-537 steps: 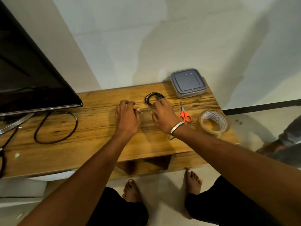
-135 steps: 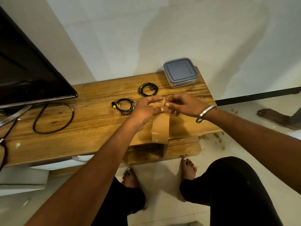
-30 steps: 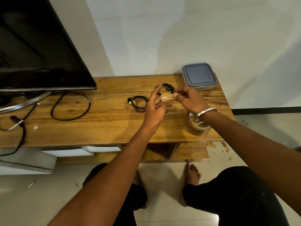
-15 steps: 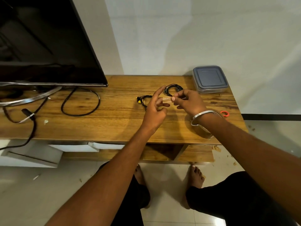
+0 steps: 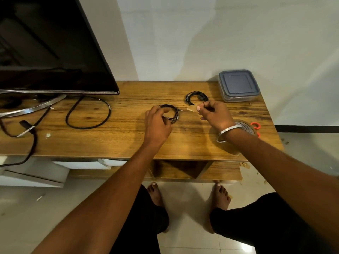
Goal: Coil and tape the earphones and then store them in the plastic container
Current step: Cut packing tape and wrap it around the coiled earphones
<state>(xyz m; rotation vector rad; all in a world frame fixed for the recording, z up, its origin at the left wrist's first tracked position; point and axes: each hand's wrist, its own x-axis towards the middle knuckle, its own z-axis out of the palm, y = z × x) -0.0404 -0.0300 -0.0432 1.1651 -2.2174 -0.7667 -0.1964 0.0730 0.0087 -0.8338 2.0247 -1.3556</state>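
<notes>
Left hand [image 5: 158,123] dropped from tape piece [image 5: 192,108], curls onto near earphone coil [image 5: 171,112], steadying it; right hand [image 5: 213,114] pinches tape, ready to wrap.

Both arms are reaching forward.
The left hand [image 5: 157,123] is curling its fingers downward; the right hand [image 5: 213,114] is pinching with thumb and fingertips.

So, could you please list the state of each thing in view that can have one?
Plastic container: lid on.
Near earphones: coiled, on the table, left hand gripping them.
Far earphones: coiled, lying free.
Tape piece: cut, pinched by right hand.
Tape roll: flat on the table.
Television: screen dark.
</notes>
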